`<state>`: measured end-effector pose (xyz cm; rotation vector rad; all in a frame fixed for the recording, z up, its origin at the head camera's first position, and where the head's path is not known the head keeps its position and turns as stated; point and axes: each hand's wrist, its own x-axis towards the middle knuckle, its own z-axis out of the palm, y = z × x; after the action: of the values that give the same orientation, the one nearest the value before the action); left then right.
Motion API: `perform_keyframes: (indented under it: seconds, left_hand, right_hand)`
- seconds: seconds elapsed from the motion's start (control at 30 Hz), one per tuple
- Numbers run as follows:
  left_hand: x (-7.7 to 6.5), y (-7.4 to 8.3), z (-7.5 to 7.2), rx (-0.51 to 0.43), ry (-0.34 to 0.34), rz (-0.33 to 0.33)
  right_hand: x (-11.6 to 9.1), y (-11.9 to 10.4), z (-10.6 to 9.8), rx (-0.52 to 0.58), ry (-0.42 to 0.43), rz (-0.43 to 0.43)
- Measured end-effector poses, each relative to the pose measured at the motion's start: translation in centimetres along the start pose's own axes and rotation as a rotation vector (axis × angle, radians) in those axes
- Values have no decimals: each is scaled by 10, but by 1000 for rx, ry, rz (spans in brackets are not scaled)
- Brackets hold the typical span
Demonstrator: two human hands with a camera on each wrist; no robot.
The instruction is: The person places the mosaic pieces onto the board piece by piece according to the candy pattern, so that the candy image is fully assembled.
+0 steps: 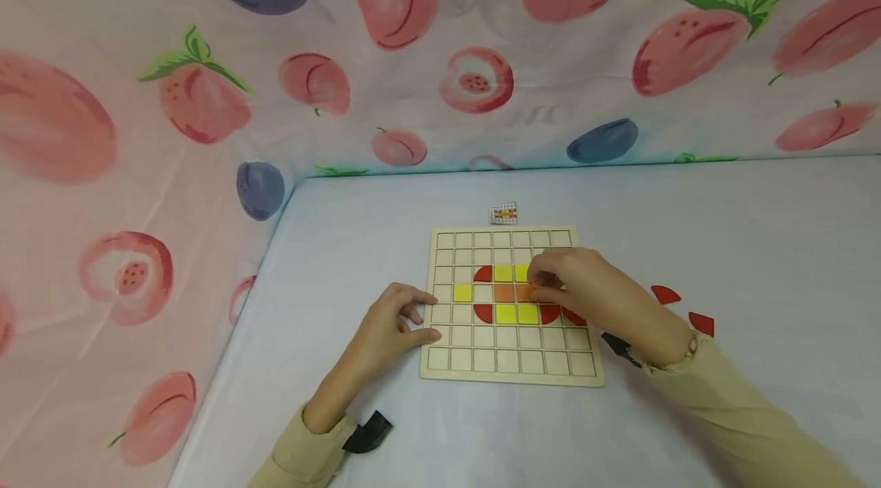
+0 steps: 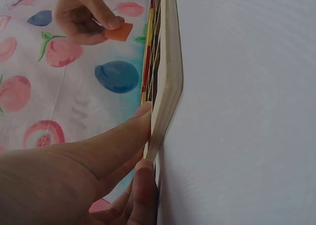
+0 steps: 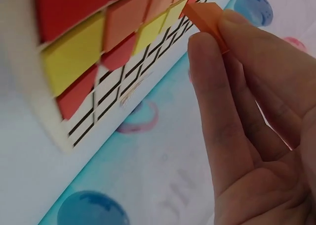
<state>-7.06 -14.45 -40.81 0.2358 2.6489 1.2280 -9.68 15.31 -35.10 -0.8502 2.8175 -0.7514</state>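
A square wooden grid board [image 1: 482,358] lies flat on the table, with yellow squares [image 1: 505,314], orange squares [image 1: 505,292] and red quarter-round pieces [image 1: 483,313] in its middle rows. My left hand [image 1: 385,327] is at the board's left edge, thumb and fingertips touching it with the fingers relaxed. Over the right half of the board, my right hand [image 1: 585,289] pinches an orange square tile [image 2: 119,32] between thumb and forefinger. The right wrist view shows that tile [image 3: 205,17] tilted, in front of the board. My right hand hides several cells in the head view.
A small printed pattern card [image 1: 504,213] lies just behind the board. Two loose red quarter-round pieces [image 1: 665,294] lie on the white table to the right. A fruit-print cloth [image 1: 413,90] stands along the back and left sides.
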Motion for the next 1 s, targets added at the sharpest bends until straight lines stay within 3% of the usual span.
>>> perform_keyframes:
  seconds: [0.5,1.0]
  left_hand:
    - [1,1,0,-1,3,-4]
    - [0,0,1,-5,1,1]
  right_hand:
    - [36,-16,16,61,-51,-25]
    - [53,-20,32,130,-111,-19]
